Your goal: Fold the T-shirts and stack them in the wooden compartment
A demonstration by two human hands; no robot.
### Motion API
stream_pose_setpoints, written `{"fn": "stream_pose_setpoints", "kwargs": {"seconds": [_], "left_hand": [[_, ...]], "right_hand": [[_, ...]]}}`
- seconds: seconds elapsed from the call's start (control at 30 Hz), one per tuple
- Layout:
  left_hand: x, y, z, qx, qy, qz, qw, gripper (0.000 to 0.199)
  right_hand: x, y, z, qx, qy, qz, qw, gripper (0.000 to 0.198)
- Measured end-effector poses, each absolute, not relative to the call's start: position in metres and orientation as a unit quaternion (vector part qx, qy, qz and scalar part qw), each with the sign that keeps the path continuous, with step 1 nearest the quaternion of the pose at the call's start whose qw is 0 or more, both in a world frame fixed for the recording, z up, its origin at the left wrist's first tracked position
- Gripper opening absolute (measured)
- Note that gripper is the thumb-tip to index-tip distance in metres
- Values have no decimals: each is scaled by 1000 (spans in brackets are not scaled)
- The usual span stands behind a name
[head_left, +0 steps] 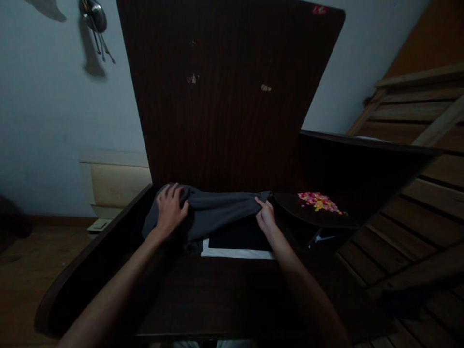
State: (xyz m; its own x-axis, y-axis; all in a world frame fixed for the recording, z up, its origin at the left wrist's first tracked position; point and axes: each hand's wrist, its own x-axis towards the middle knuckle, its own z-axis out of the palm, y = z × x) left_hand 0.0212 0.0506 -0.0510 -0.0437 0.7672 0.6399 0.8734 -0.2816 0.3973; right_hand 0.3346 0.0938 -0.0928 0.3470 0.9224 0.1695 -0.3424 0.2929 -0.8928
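Note:
A dark grey piece of clothing (217, 208) lies across the back of the dark wooden seat or bench (217, 295), pulled into long folds between my hands. Spread over its bunched left end is my left hand (170, 208), thumb apart from the fingers and palm down on the fabric. My right hand (266, 215) pinches the narrow right end between thumb and forefinger. Below the grey clothing lie a black cloth (239, 237) and a white cloth (237, 253), its edge showing along the front. The garment's exact kind is hard to make out in the dim light.
A dark wooden panel (224, 96) stands upright behind. At right, a small shelf (286, 205) bears pink and yellow stickers or petals (319, 201). Raised dark sides (83, 270) bound the bench. Wooden slats (409, 212) stand far right; a metal fixture (93, 17) hangs on the wall.

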Motion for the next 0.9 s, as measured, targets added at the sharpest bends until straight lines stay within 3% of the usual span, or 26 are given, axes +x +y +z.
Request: {"fn": "stream_pose_setpoints", "kwargs": {"seconds": [0.07, 0.13, 0.27, 0.4, 0.53, 0.6, 0.67, 0.8, 0.9], "left_hand": [[-2, 54, -56, -645, -655, -383, 88, 55], [-19, 58, -61, -632, -695, -342, 26, 58], [-24, 60, -68, -671, -677, -283, -107, 41], [3, 53, -61, -711, -601, -331, -154, 28], [39, 48, -51, -727, -535, -395, -171, 28], [59, 50, -50, -723, -513, -420, -193, 27], [79, 53, -52, -706, -494, -446, -241, 26], [117, 62, -65, -651, -398, -463, -450, 19], [132, 70, -75, -623, -334, -448, -547, 18]], "right_hand": [[360, 96, -96, -472, -316, 420, 708, 19], [377, 94, -106, -561, -282, 424, 653, 16], [388, 86, -131, -677, -364, 419, 484, 27], [383, 82, -135, -763, -506, 216, 339, 56], [372, 76, -112, -786, -589, 99, 162, 45], [361, 70, -95, -748, -633, 117, 162, 47], [348, 62, -82, -657, -695, 187, 226, 51], [321, 51, -77, -473, -719, 386, 332, 45], [314, 54, -93, -479, -705, 362, 379, 41]]}}
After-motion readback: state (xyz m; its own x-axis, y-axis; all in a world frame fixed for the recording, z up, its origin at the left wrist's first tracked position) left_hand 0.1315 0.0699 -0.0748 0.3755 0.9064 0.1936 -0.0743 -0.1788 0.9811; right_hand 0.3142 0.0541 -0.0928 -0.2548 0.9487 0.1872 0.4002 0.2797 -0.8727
